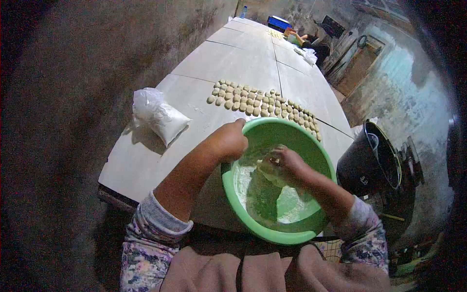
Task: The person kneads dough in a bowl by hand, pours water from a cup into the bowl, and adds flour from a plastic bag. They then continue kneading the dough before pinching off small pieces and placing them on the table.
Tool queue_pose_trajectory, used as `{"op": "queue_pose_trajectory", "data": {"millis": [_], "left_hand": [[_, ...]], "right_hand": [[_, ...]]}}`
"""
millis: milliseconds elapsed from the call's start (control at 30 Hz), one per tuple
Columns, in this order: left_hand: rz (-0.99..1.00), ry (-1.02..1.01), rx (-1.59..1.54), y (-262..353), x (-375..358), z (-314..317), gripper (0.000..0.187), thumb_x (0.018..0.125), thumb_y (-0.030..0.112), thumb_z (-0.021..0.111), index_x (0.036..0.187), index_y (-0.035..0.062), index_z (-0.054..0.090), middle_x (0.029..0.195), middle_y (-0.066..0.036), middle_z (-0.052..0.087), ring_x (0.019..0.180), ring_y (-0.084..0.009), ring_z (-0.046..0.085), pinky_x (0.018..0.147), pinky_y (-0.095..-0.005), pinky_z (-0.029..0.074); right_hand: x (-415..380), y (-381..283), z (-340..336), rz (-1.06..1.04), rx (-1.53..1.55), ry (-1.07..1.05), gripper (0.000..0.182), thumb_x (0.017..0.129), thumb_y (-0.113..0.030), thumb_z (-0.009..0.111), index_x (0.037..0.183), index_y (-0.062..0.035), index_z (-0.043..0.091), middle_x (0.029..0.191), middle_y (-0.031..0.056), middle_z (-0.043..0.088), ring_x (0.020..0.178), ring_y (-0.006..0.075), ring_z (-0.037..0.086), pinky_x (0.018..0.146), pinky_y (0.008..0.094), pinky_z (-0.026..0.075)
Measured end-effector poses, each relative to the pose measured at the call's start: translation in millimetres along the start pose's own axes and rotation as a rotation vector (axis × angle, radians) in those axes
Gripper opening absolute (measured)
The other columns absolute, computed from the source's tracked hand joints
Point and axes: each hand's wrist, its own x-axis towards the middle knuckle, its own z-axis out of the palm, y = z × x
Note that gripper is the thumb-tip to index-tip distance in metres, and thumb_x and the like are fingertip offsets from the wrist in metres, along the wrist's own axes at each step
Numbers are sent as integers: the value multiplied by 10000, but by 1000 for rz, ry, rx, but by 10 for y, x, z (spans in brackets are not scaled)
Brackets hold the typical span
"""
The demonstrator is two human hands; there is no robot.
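A large green basin [234, 187] stands at the near edge of the table, with white flour [243, 182] spread over its bottom. My left hand [232, 140] is closed on the basin's upper left rim. Inside the basin, my right hand [282, 163] has its fingers curled over a pale, doughy lump [265, 168], partly hidden by the fingers. Just beyond the basin lie rows of small pale dough pieces [250, 102] on the white table [194, 63].
A plastic bag of white powder [163, 117] lies on the left of the table. To the right stands a black bucket [362, 163]. At the far end are a blue crate [278, 22], a white bag [307, 56] and another person [321, 51].
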Motion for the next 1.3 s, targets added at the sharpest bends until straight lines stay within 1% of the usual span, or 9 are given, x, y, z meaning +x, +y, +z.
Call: {"op": "queue_pose_trajectory", "data": {"millis": [67, 200, 267, 300, 600, 800, 1033, 1200, 1300], "left_hand": [[-13, -3, -20, -30, 8, -1, 409, 804, 75, 491, 1200, -23, 467, 1081, -260, 599, 999, -383, 603, 881, -443, 478], [-7, -30, 2, -67, 31, 12, 480, 779, 121, 530, 1237, 2, 454, 1042, -260, 615, 930, -361, 634, 824, -424, 506], [0, 19, 4, -77, 50, 47, 453, 784, 133, 522, 1213, 1, 463, 1043, -263, 612, 928, -369, 633, 832, -438, 498], [5, 17, 10, -70, 56, 51, 453, 784, 133, 522, 1213, 1, 463, 1043, -263, 612, 928, -369, 633, 832, -438, 498], [-8, 5, 45, -4, -14, 9, 434, 775, 136, 549, 1183, 5, 479, 990, -260, 628, 945, -395, 624, 844, -444, 483], [39, -64, -21, -26, -12, -33, 449, 799, 148, 576, 1220, 20, 486, 1037, -237, 627, 935, -341, 635, 856, -400, 484], [49, -125, -30, -9, -66, -31, 492, 816, 171, 563, 1270, 17, 452, 1030, -229, 628, 919, -321, 637, 830, -388, 491], [19, -185, 17, 88, -87, -11, 502, 815, 161, 569, 1281, 22, 443, 1035, -228, 631, 867, -308, 651, 761, -403, 519], [66, -183, 31, 51, -69, 76, 494, 817, 149, 552, 1284, 32, 441, 1039, -216, 635, 856, -302, 654, 754, -400, 522]], "right_hand": [[8, 130, -197, -393, 63, -30, 243, 806, -109, 641, 1046, -132, 678, 949, 150, 595, 823, 299, 573, 789, 377, 489], [-115, 72, -495, -287, 20, 53, 306, 802, -136, 649, 1108, -120, 652, 1058, 172, 593, 923, 331, 588, 826, 398, 496], [-62, 111, -462, 90, 107, -339, 416, 820, -162, 699, 1197, -40, 571, 1117, 144, 580, 1004, 300, 568, 888, 372, 447], [-20, 176, -386, 44, 0, -450, 498, 836, -206, 687, 1253, -19, 489, 1154, 163, 585, 1033, 305, 575, 896, 387, 445], [248, -133, 257, -351, 45, -14, 372, 838, -121, 551, 1208, -123, 517, 1093, 201, 594, 953, 368, 624, 798, 440, 510], [-264, -509, 243, -779, -51, -181, 411, 810, -61, 519, 1206, -167, 532, 991, 204, 591, 850, 389, 628, 760, 448, 520], [-800, -604, -35, -425, -161, -666, 345, 858, -92, 486, 1200, -65, 512, 962, 213, 580, 819, 393, 619, 720, 461, 507], [-820, -299, -494, -551, -22, -235, 372, 827, -71, 520, 1199, -59, 525, 1173, 256, 491, 854, 397, 610, 723, 457, 515], [-800, -349, -761, -268, -171, -574, 488, 783, -14, 563, 1259, -106, 508, 1081, 212, 563, 868, 366, 621, 724, 418, 527]]}}
